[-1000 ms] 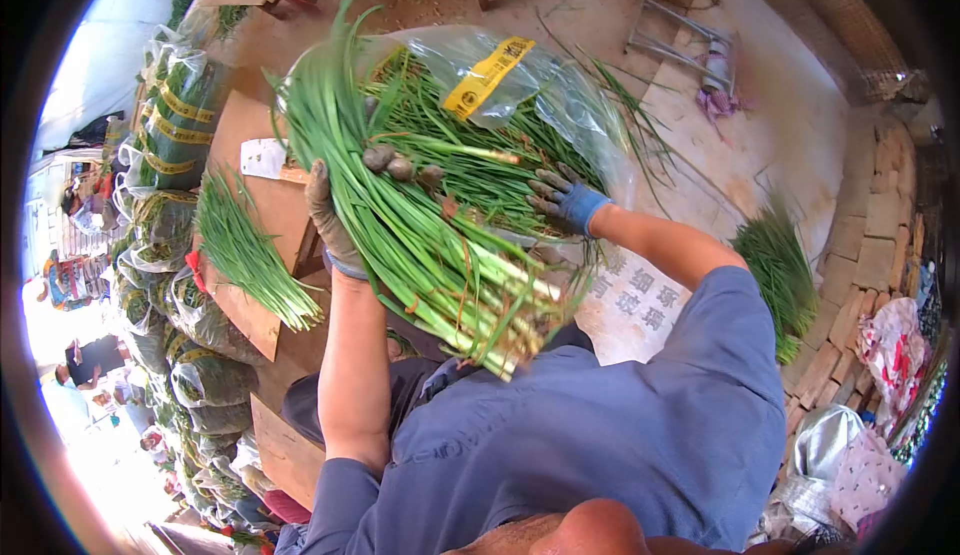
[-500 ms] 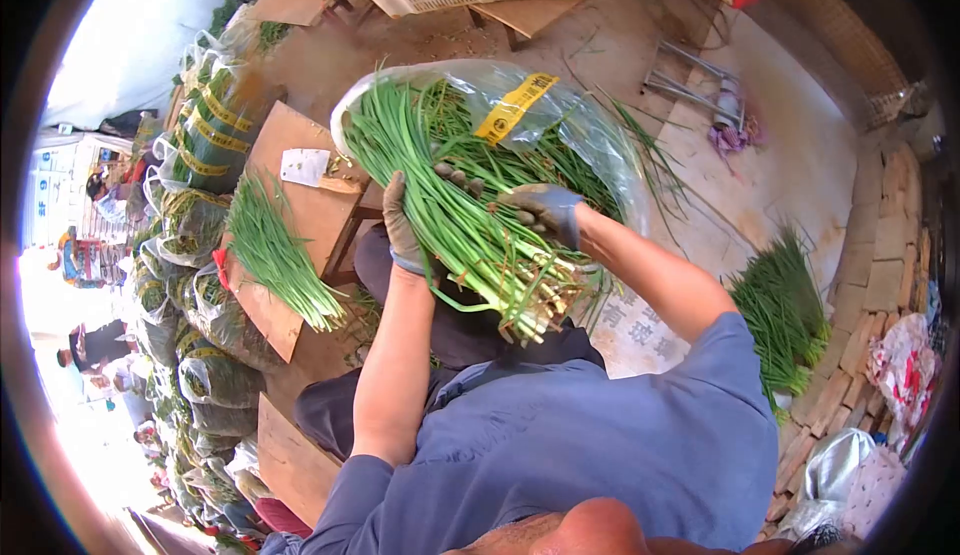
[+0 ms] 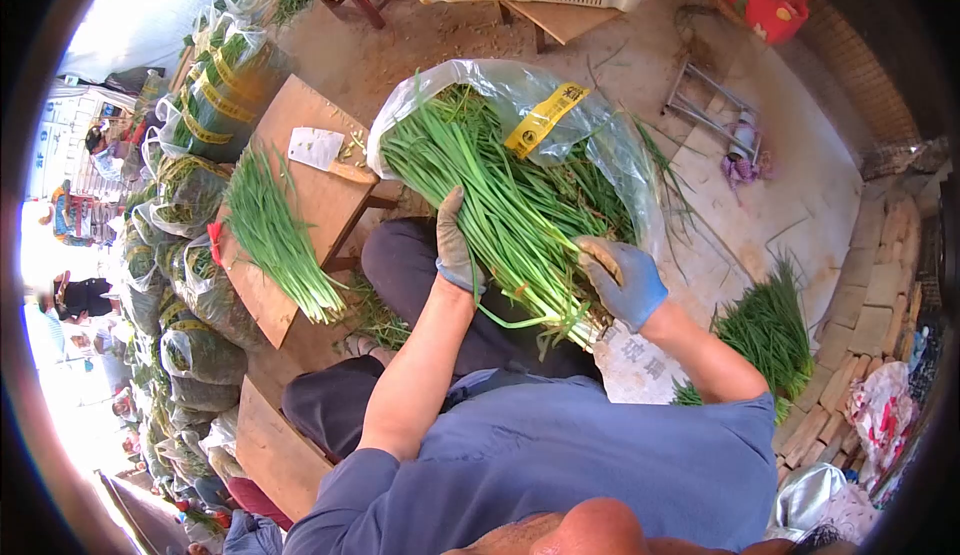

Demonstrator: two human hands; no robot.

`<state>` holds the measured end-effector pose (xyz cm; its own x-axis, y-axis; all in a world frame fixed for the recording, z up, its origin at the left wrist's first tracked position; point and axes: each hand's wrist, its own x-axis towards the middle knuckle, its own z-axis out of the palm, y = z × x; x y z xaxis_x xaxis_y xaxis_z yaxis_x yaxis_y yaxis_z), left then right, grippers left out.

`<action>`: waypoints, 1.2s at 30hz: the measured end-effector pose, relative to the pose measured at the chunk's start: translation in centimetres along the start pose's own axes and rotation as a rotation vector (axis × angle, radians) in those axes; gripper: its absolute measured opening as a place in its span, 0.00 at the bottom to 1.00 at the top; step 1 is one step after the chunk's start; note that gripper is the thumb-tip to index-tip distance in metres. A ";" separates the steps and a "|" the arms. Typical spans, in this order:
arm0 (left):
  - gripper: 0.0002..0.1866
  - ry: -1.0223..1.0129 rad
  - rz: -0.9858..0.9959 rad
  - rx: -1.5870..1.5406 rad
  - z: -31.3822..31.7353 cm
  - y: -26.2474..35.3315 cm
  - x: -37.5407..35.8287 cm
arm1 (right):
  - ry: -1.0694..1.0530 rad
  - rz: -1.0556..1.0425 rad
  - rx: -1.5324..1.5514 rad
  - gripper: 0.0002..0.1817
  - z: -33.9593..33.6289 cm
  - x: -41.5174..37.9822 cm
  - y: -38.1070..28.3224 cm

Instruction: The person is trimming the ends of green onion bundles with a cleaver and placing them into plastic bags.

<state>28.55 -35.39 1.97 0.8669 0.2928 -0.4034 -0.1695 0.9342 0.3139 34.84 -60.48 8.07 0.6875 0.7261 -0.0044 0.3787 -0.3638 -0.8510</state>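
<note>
Left of the clear plastic bag with a yellow label (image 3: 605, 140), a steel cleaver with a wooden handle (image 3: 316, 148) lies on a brown wooden board (image 3: 300, 105). At the bag's near edge, the gloved left hand (image 3: 456, 240) lies along a thick bundle of long green stalks (image 3: 495, 225); its closure I can't tell. The blue-gloved right hand (image 3: 622, 275), a second ago on the bag's greens, now pinches stalks at the bundle's right edge, so both hands work it.
</note>
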 end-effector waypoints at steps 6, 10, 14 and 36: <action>0.39 -0.247 -0.086 -0.121 4.3 -0.3 -1.3 | -0.125 0.140 -0.080 0.17 -1.3 -1.5 -1.3; 0.32 -0.301 -0.089 -0.102 4.4 0.1 -1.1 | -0.233 0.157 -0.169 0.18 -1.3 -2.2 -0.6; 0.28 -0.411 -0.099 0.196 4.9 0.5 -0.8 | -0.496 0.033 -0.514 0.21 -5.2 0.2 0.0; 0.37 -0.001 1.062 1.526 17.0 0.4 -3.5 | 0.192 -0.407 0.024 0.23 -7.3 16.6 -22.4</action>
<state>33.42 -39.50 18.11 0.6935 0.5583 0.4554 -0.0587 -0.5862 0.8080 42.28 -44.56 30.85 0.5889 0.6849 0.4291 0.6296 -0.0558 -0.7749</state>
